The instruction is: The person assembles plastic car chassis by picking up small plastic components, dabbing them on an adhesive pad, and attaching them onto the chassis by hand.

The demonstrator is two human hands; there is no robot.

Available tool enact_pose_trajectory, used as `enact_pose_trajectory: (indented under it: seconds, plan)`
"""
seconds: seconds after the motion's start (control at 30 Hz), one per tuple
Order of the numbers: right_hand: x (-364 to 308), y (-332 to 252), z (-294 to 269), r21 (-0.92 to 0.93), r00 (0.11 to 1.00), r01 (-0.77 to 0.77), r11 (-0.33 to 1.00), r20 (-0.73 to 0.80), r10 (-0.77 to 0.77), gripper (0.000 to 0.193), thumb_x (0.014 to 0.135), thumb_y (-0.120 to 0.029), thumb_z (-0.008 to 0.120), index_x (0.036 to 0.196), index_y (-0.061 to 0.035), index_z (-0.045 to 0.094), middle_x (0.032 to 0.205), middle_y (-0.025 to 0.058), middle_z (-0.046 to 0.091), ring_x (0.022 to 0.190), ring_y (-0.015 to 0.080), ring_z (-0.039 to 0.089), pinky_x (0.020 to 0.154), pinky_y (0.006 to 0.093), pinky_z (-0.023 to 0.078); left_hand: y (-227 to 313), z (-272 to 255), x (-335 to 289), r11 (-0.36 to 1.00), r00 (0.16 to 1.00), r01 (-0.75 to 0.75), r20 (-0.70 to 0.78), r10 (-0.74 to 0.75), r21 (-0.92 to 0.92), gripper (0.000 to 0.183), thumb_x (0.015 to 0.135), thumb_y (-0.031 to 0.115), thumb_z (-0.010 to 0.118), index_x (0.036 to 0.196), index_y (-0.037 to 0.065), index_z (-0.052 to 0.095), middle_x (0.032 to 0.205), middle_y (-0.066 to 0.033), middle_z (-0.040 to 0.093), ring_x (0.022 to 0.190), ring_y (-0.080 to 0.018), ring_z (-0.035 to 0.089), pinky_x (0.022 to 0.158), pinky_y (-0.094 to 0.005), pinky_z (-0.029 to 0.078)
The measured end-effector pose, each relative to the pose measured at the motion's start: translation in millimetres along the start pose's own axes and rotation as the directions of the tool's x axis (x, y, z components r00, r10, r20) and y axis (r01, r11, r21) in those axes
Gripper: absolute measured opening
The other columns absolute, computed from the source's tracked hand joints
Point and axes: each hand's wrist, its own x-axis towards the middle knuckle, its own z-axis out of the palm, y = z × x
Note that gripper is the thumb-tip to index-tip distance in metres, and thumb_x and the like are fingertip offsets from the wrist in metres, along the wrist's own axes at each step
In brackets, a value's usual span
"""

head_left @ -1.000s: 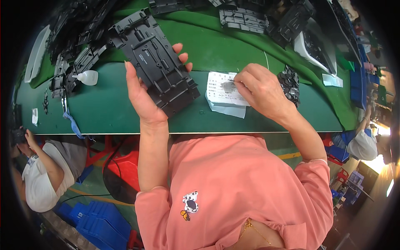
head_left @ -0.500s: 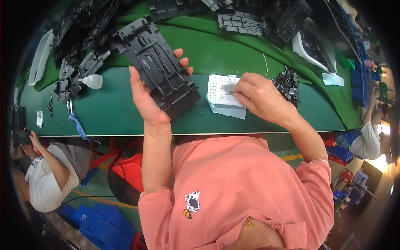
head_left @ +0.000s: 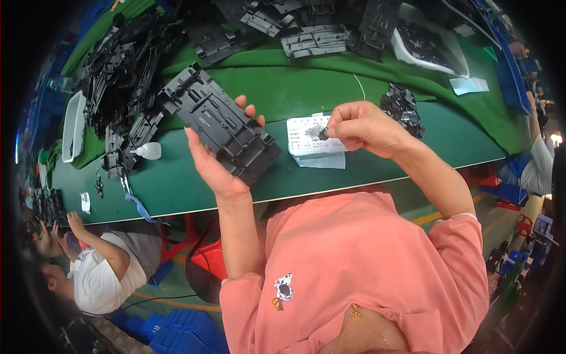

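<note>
My left hand (head_left: 219, 171) is closed round a long black moulded plastic panel (head_left: 206, 112). Its ribbed and slotted face is turned up, and the panel tilts above the green table. Between the thumb and fingertips of my right hand (head_left: 370, 128) is a small dark piece (head_left: 323, 135), mostly too small to make out. That hand is over a stack of printed white slips (head_left: 299, 140), which bears a grey smudge. A pale blue sheet (head_left: 321, 160) sticks out beneath the slips. Beyond my right wrist lies a pile of small black parts (head_left: 402, 109).
Black panels are heaped at the far left (head_left: 127, 71) and along the back (head_left: 315, 42) on green cloth (head_left: 283, 79). A white squeeze bottle (head_left: 148, 151), blue-handled tool (head_left: 138, 206) and white tray (head_left: 73, 127) lie left. A white bin (head_left: 407, 50) stands back right. A co-worker (head_left: 106, 265) sits left.
The view has shifted and turned slightly. My right fingers have lifted a little from the slips, and the small dark piece now shows in their pinch. My left hand still holds the panel.
</note>
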Motion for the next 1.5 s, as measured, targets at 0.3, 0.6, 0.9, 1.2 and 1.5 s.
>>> enact_pose_trajectory:
  seconds: [0.3,0.6,0.9,1.2,1.5]
  plan:
    - [-2,5,2,-0.265,0.980,0.193,0.945,0.001,-0.200,0.008,0.083,-0.006,0.062,0.081,0.0006,0.058,0.066,-0.0007,0.050,0.054,0.0081,0.042,0.049,0.0248,0.034,-1,0,-4,0.999,0.999,0.002,0.034,-0.004,0.053,0.065,0.095,0.052,0.035,0.136,0.002,0.038,0.130,-0.0247,0.048,0.113,-0.0353,0.054,0.099,-0.0524,0.041]
    - [19,12,0,-0.810,0.603,0.461,-0.361,0.585,-0.543,0.004,0.072,-0.006,0.058,0.075,-0.0038,0.055,0.079,0.0071,0.052,0.079,0.0227,0.055,0.070,0.0354,0.048,-1,1,-6,0.997,1.000,0.001,0.009,-0.002,0.079,0.066,0.095,0.053,0.034,0.136,0.001,0.039,0.128,-0.0249,0.050,0.112,-0.0356,0.054,0.099,-0.0528,0.041]
    - [13,4,-2,-0.773,0.649,0.489,-0.405,0.632,-0.423,0.004,0.072,-0.007,0.058,0.076,-0.0059,0.057,0.079,0.0058,0.052,0.080,0.0204,0.054,0.071,0.0331,0.045,-5,5,-7,0.994,0.999,-0.006,-0.052,0.012,0.112,0.065,0.095,0.054,0.033,0.132,0.000,0.042,0.124,-0.0233,0.053,0.107,-0.0342,0.057,0.094,-0.0488,0.045]
    - [7,-1,3,-0.830,0.782,0.500,0.246,0.311,-0.541,0.007,0.079,-0.003,0.062,0.085,-0.0011,0.061,0.079,0.0040,0.058,0.071,0.0179,0.057,0.061,0.0283,0.044,-1,5,-7,0.995,0.998,0.001,-0.062,0.005,0.103,0.065,0.095,0.053,0.032,0.132,0.000,0.042,0.124,-0.0232,0.053,0.107,-0.0342,0.057,0.094,-0.0487,0.046]
    - [6,-6,12,-0.173,0.998,0.069,0.982,0.020,-0.067,0.011,0.081,-0.009,0.066,0.079,-0.0006,0.059,0.067,-0.0017,0.052,0.055,0.0043,0.041,0.048,0.0202,0.029,-3,7,-5,0.996,0.997,0.028,-0.074,-0.022,0.081,0.064,0.096,0.052,0.031,0.134,0.002,0.040,0.125,-0.0232,0.052,0.109,-0.0340,0.056,0.095,-0.0507,0.045]
